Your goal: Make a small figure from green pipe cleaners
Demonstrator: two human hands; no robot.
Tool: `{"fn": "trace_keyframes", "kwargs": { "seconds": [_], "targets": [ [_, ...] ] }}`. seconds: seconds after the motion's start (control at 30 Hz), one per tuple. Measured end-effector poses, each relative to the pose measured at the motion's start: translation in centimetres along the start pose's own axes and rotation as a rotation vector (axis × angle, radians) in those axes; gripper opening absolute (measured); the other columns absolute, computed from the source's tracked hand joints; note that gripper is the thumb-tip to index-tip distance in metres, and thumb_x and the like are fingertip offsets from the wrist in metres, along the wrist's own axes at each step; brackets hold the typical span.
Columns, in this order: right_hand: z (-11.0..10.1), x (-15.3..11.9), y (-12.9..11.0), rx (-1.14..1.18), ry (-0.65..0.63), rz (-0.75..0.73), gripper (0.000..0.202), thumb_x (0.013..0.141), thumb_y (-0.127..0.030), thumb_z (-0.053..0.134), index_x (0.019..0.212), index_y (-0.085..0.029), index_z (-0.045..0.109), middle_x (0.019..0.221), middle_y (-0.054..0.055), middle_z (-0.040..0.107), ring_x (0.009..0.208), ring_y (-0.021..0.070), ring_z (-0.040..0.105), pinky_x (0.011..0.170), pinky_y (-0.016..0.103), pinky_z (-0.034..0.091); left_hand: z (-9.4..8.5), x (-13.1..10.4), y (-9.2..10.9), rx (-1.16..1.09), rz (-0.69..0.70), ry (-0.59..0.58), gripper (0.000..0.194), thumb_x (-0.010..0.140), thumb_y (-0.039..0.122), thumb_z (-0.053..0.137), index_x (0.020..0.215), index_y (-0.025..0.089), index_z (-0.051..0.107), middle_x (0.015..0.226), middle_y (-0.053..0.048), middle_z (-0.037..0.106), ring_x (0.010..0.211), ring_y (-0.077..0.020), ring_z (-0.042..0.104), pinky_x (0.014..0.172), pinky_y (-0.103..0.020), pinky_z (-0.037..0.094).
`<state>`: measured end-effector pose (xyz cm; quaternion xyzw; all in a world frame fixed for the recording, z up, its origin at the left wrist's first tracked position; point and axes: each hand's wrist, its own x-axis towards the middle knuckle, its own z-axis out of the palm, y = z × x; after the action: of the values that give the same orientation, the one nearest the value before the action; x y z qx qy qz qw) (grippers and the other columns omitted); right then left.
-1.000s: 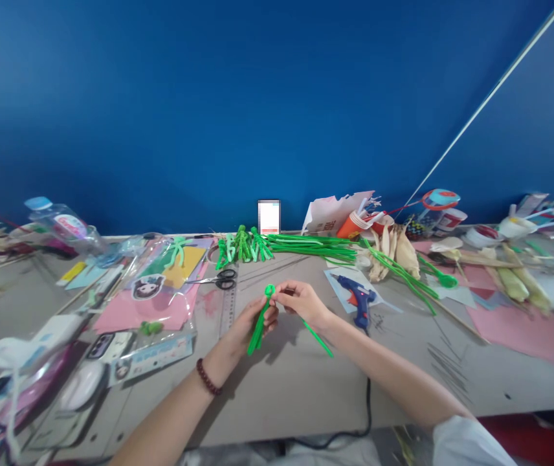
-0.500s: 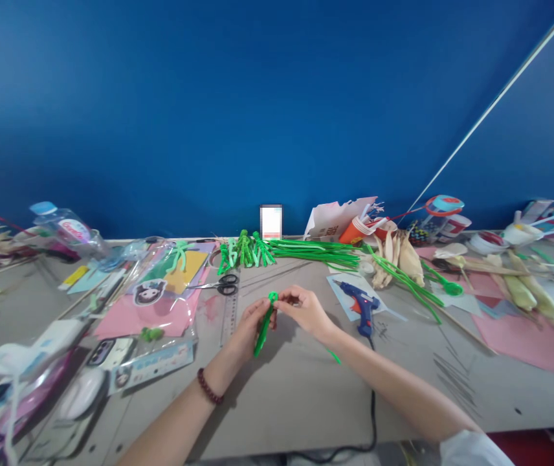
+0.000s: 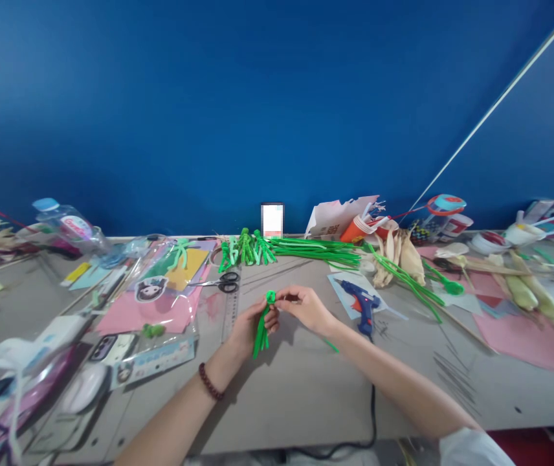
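Note:
My left hand is closed round a bundle of green pipe cleaners, whose loose ends hang down below the fingers. At its top sits a small, bright green curled head. My right hand is pinched at the right side of that head, thumb and forefinger together; just what lies between the fingertips is partly hidden. Under my right forearm, the end of a green strip shows against the table.
Beyond my hands lie scissors, shaped green pipe-cleaner pieces and a pile of long green stems. To the right, a blue glue gun trails its black cord. A plastic bag and phone are left.
The bundle's lower ends have spread apart a little, and the left fingers have shifted round it. The right hand stays pinched beside the head.

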<state>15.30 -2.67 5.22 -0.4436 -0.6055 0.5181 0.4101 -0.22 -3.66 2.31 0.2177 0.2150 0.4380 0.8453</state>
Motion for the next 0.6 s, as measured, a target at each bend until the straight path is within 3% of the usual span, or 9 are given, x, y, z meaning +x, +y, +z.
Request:
{"fn": "trace_keyframes", "kwargs": {
  "seconds": [0.23,0.43,0.6],
  "targets": [
    [0.29,-0.01,-0.11,0.136,0.016,0.093,0.03,0.062,-0.036,0.073,0.082,-0.016,0.065,0.069,0.0,0.062,0.059,0.0107,0.051,0.056,0.024,0.038,0.49,-0.5,0.12,-0.062,-0.064,-0.027,0.016,0.076,0.023,0.058,0.065,0.012,0.053,0.051,0.005,0.031,0.045,-0.0073,0.034,0.047,-0.021,0.035],
    [0.51,-0.33,-0.33,0.194,0.001,0.136,0.032,0.064,-0.044,0.071,0.072,-0.015,0.063,0.054,-0.003,0.056,0.046,0.0062,0.039,0.045,0.021,0.028,0.66,-0.68,0.11,-0.072,-0.091,-0.058,0.021,0.077,0.024,0.059,0.061,0.013,0.05,0.05,0.006,0.027,0.043,-0.0063,0.03,0.046,-0.02,0.033],
    [0.4,-0.31,-0.58,0.195,0.061,0.121,0.028,0.064,-0.041,0.07,0.07,-0.015,0.062,0.061,0.0,0.061,0.047,0.0067,0.042,0.045,0.021,0.03,0.61,-0.35,0.19,0.188,0.006,0.029,0.025,0.073,0.037,0.065,0.072,0.013,0.057,0.052,0.003,0.041,0.047,-0.0084,0.039,0.049,-0.023,0.036]
  ]
}}
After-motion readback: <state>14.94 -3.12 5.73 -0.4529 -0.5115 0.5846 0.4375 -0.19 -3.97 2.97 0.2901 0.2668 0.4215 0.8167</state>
